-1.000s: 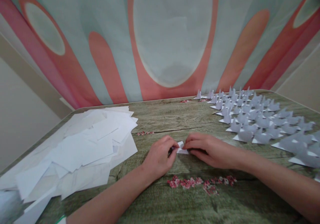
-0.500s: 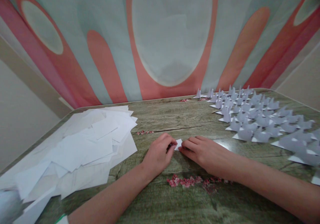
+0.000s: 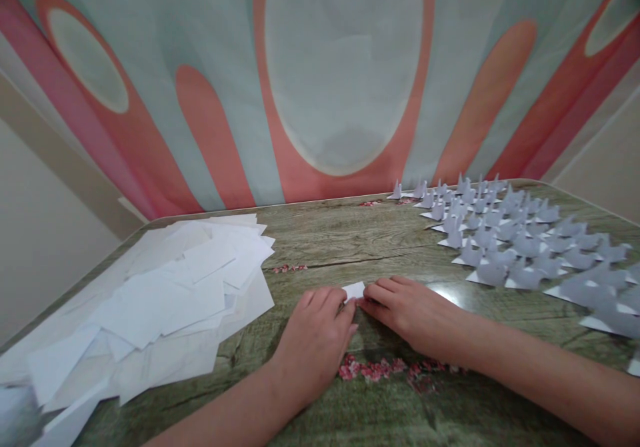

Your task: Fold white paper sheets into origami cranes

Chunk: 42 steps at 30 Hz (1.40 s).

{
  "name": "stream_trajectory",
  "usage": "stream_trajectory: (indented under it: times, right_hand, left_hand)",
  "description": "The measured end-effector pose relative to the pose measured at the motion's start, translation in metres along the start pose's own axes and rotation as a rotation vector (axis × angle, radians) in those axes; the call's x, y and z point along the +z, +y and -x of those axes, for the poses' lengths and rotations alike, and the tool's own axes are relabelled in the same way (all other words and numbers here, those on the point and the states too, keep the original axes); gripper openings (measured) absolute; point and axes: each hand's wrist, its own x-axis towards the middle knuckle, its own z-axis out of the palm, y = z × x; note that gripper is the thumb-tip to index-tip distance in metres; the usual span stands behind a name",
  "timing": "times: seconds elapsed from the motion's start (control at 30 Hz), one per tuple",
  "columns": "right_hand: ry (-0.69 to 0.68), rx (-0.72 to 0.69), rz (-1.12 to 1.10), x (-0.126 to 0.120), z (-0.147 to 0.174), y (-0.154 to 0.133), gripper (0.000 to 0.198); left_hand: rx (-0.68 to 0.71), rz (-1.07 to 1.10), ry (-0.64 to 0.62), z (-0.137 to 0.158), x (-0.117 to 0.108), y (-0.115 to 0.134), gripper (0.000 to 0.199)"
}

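Observation:
A small folded piece of white paper (image 3: 355, 290) lies on the wooden table between my two hands. My left hand (image 3: 320, 324) closes on its left and near side, with the thumb along the front edge and the fingers bent over it. At the paper's right end, my right hand (image 3: 395, 304) pinches it with the fingertips held together. Parts of the paper are hidden under my fingers, so its full fold does not show.
Loose white paper sheets (image 3: 170, 287) are heaped on the table's left side. Rows of folded white paper figures (image 3: 493, 267) stand to the right. The table (image 3: 330, 234) ends at a wall with a painted backdrop (image 3: 345, 67). Pink blossoms (image 3: 373, 369) are printed on the tabletop.
My left hand has turned flatter and come slightly nearer, its fingers now over the paper's left end. My right hand has barely shifted and still pinches the right end.

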Motion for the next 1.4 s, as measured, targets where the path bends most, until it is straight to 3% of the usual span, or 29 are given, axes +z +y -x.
stream_trajectory:
  times: [0.43,0.87,1.2,1.4]
  right_hand:
    - [0.046,-0.011,0.036,-0.003,0.002,-0.006,0.022]
    - [-0.003,0.027,-0.064,-0.009,-0.001,-0.002,0.028]
    - [-0.129,0.042,-0.132,-0.011,0.004,0.006,0.028]
    - [-0.120,0.045,-0.147,-0.016,0.002,0.004,0.028]
  left_hand:
    - [0.015,-0.030,-0.048,-0.002,-0.007,-0.001,0.028]
    - [0.019,0.031,0.006,-0.002,-0.010,-0.014,0.026]
    - [0.038,0.028,-0.019,-0.003,-0.013,-0.012,0.023]
    - [-0.009,0.004,-0.058,-0.002,-0.016,-0.007,0.026]
